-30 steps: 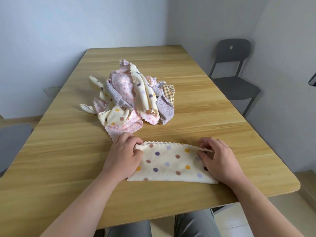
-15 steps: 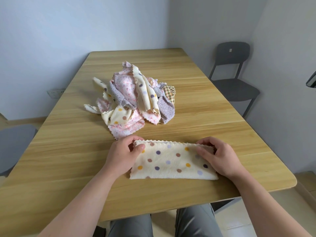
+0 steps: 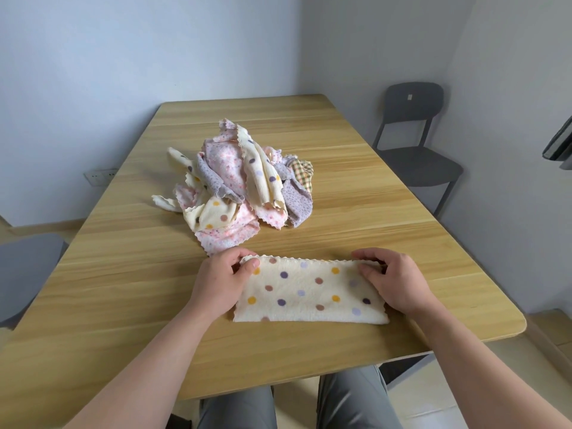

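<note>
2 hands hold 1 dotted cloth (image 3: 309,292) near the front edge of the table (image 3: 123,289). From the left: the left hand (image 3: 219,283) pinches the cloth's far left corner between thumb and curled fingers. The cloth is folded into a long strip and lies flat, its long axis running left to right, parallel to the front edge, with the scalloped hem on the far side. The right hand (image 3: 396,283) grips the far right corner, fingers curled over the hem. Each hand sits at 1 end of the strip, equally near it, so the next fold probably carries 1 short end across to the other along that axis. Either hand could lead. Toward the table's middle, a pile of unfolded cloths (image 3: 241,187) lies close behind the left hand.
</note>
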A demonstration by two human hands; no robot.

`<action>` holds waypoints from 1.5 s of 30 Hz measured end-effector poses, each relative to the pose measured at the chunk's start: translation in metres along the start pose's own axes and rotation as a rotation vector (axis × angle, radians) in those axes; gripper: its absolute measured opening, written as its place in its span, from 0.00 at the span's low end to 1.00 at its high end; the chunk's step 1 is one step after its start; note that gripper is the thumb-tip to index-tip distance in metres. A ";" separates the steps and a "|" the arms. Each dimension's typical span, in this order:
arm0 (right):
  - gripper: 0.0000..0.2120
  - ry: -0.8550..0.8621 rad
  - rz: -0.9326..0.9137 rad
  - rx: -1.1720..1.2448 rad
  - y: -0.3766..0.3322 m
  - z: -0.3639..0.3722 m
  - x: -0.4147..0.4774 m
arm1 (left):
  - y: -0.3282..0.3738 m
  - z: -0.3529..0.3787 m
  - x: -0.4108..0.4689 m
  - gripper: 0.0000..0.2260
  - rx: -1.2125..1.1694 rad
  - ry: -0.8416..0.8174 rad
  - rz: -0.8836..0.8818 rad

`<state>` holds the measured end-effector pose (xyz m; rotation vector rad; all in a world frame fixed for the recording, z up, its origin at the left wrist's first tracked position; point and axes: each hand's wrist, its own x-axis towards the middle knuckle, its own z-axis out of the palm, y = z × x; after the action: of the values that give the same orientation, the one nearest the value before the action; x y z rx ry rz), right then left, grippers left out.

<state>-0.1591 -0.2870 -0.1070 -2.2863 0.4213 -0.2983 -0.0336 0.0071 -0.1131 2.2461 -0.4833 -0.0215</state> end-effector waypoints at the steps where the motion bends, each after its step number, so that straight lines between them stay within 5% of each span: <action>1: 0.11 -0.008 0.007 0.007 -0.002 -0.003 0.001 | 0.000 -0.002 0.002 0.04 -0.012 -0.018 -0.008; 16: 0.05 -0.009 -0.143 -0.175 -0.059 -0.058 0.013 | 0.038 -0.066 0.022 0.03 -0.151 -0.097 0.018; 27: 0.06 -0.310 -0.099 0.083 -0.080 -0.083 0.010 | 0.054 -0.106 0.014 0.05 -0.366 -0.300 -0.113; 32: 0.06 -0.435 -0.076 -0.078 -0.092 -0.083 0.009 | 0.050 -0.114 0.014 0.06 -0.275 -0.416 -0.180; 39: 0.02 0.023 -0.199 -0.025 -0.085 -0.055 0.004 | 0.048 -0.104 0.010 0.04 -0.418 -0.182 -0.107; 45: 0.06 -0.051 -0.360 -0.214 -0.038 -0.021 -0.020 | 0.012 -0.062 -0.028 0.07 -0.103 -0.106 -0.033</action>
<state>-0.1763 -0.2686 -0.0669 -2.5711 0.0109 -0.3882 -0.0526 0.0546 -0.0664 2.1588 -0.4902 -0.1798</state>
